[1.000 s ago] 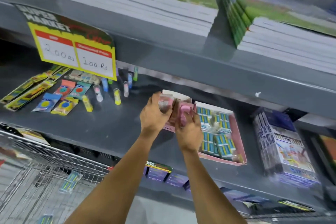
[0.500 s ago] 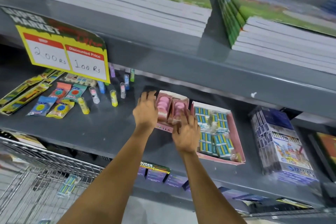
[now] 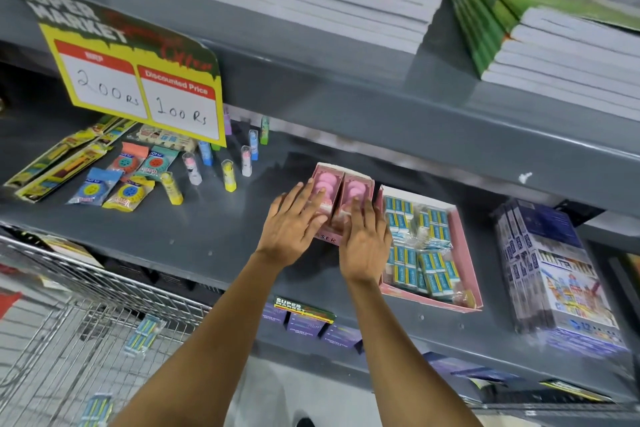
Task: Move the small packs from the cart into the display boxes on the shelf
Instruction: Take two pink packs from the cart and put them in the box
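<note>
A small pink display box stands on the grey shelf, split into two rows of pink round packs. My left hand lies flat over the left row, fingers spread. My right hand rests flat over the right row, fingers together and pressing down. Neither hand grips anything. To the right sits a larger pink display box filled with blue and yellow small packs. In the wire cart at lower left lie loose blue-green packs.
A yellow price sign hangs from the upper shelf. Loose erasers, glue sticks and pencil packs lie at the left of the shelf. A wrapped bundle of crayon boxes stands at right. Stacked notebooks fill the upper shelf.
The pink packs that both hands held up above the small box are now down inside it. Both hands have let go and flattened on top of the rows.
</note>
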